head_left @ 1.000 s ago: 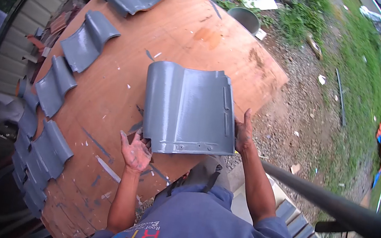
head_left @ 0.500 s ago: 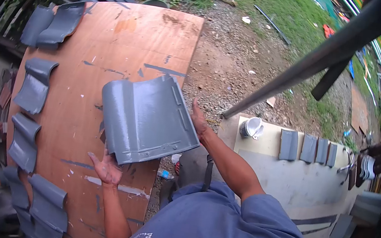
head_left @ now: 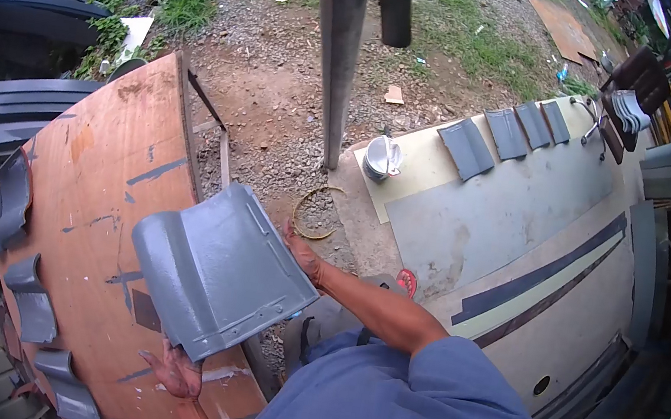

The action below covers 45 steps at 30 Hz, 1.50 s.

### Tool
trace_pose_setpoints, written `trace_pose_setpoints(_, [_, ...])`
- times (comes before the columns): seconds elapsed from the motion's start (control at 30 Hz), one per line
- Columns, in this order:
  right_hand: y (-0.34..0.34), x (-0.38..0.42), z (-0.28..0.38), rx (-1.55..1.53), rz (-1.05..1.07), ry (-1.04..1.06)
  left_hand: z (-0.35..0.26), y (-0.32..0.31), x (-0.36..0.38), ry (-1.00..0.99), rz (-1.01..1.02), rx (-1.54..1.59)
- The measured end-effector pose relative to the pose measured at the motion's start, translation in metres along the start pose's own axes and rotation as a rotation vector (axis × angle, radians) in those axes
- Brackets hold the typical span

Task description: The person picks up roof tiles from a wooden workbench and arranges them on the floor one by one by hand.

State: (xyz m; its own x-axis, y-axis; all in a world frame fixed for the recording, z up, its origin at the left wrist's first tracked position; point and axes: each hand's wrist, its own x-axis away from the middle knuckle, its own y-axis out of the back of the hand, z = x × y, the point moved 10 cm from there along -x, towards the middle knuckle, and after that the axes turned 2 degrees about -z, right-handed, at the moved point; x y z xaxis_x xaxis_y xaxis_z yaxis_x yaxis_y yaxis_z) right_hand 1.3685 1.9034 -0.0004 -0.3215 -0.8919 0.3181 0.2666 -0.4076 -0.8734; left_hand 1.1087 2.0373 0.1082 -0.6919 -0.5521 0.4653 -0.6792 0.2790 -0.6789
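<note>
Head cam: I've got the grey roof tile (head_left: pixel 220 270) lifted off the plywood table (head_left: pixel 108 174), both hands on it. Left hand (head_left: pixel 173 373) is under the near bottom edge, fingers curled up around it; right hand (head_left: pixel 302 253) grips the far side edge, arm stretched across. Tile is tilted, paint looks wet/glossy, held above the table's near edge, not resting on it.

Step, as I read it: carrying a painted tile between work surfaces. Next move prob needs a level set-down w/ fingers kept to the edges so the coat isn't smeared; a slip at the left grip is the risk.

Table is brown ply w/ grey paint streaks; smaller grey tile pieces (head_left: pixel 30 306) line its left edge. To the right, a pale board (head_left: pixel 511 211) on the ground w/ more tiles (head_left: pixel 501 135) in a row and a paint tin (head_left: pixel 381 157). Outdoors: gravel, grass, a metal post (head_left: pixel 338 52) upright between the two.
</note>
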Motion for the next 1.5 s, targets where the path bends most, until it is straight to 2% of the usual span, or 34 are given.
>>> trace_pose_setpoints(0.07, [0.014,0.054,0.027,0.002,-0.065,0.005,0.031,-0.026,0.000,0.033,0.021,0.000])
trace_pose_setpoints(0.2, [0.068,0.147,0.074,-0.106,-0.069,0.110,0.109,-0.085,-0.003,0.166,0.112,-0.247])
trace_pose_setpoints(0.27, [0.108,0.205,0.116,-0.019,-0.239,0.281,0.158,-0.127,0.000,0.258,0.177,-0.330])
trace_pose_setpoints(0.33, [0.155,0.253,0.145,-0.092,-0.213,0.314,0.206,-0.172,0.006,0.289,0.190,-0.429])
trace_pose_setpoints(0.4, [0.183,0.313,0.166,-0.185,-0.190,0.343,0.262,-0.204,0.012,0.396,0.300,-0.487])
trace_pose_setpoints(0.47, [0.179,0.385,0.211,-0.280,-0.053,0.398,0.314,-0.231,0.010,0.446,0.368,-0.548])
trace_pose_setpoints(0.5, [0.198,0.415,0.224,-0.286,-0.050,0.423,0.346,-0.250,0.013,0.502,0.415,-0.571])
trace_pose_setpoints(0.57, [0.263,0.478,0.242,-0.064,-0.379,0.534,0.395,-0.296,0.024,0.563,0.467,-0.605])
trace_pose_setpoints(0.63, [0.271,0.544,0.260,-0.083,-0.381,0.588,0.452,-0.342,0.041,0.712,0.542,-0.651])
trace_pose_setpoints(0.67, [0.273,0.577,0.271,-0.098,-0.381,0.627,0.474,-0.360,0.039,0.713,0.549,-0.648])
trace_pose_setpoints(0.73, [0.291,0.636,0.281,-0.048,-0.486,0.734,0.525,-0.377,0.044,0.882,0.616,-0.777])
trace_pose_setpoints(0.77, [0.296,0.662,0.283,-0.069,-0.531,0.772,0.543,-0.392,0.044,0.874,0.606,-0.767])
trace_pose_setpoints(0.83, [0.308,0.711,0.282,-0.063,-0.607,0.830,0.591,-0.419,0.056,0.939,0.729,-0.922])
trace_pose_setpoints(0.87, [0.317,0.732,0.278,-0.034,-0.638,0.845,0.611,-0.431,0.052,0.925,0.711,-0.902])
trace_pose_setpoints(0.93, [0.348,0.774,0.265,-0.051,-0.806,0.914,0.661,-0.438,0.064,1.067,0.850,-1.001])
trace_pose_setpoints(1.0, [0.364,0.808,0.261,-0.081,-0.892,0.901,0.707,-0.432,0.058,1.129,0.898,-1.082])
trace_pose_setpoints(1.13, [0.411,0.845,0.265,-0.097,-0.850,0.877,0.785,-0.437,0.062,1.214,0.939,-1.172])
trace_pose_setpoints(1.2, [0.437,0.863,0.280,-0.086,-0.952,0.851,0.820,-0.443,0.057,1.246,0.918,-1.155])
trace_pose_setpoints(1.27, [0.463,0.865,0.305,-0.099,-0.905,0.794,0.858,-0.431,0.045,1.316,0.802,-1.128])
trace_pose_setpoints(1.3, [0.478,0.864,0.321,-0.103,-0.922,0.798,0.876,-0.429,0.038,1.323,0.829,-1.154])
trace_pose_setpoints(1.43, [0.538,0.871,0.357,-0.103,-0.985,0.675,0.914,-0.446,0.017,1.305,0.764,-1.119])
trace_pose_setpoints(1.5, [0.566,0.860,0.380,-0.101,-0.945,0.608,0.923,-0.442,0.006,1.287,0.678,-1.074])
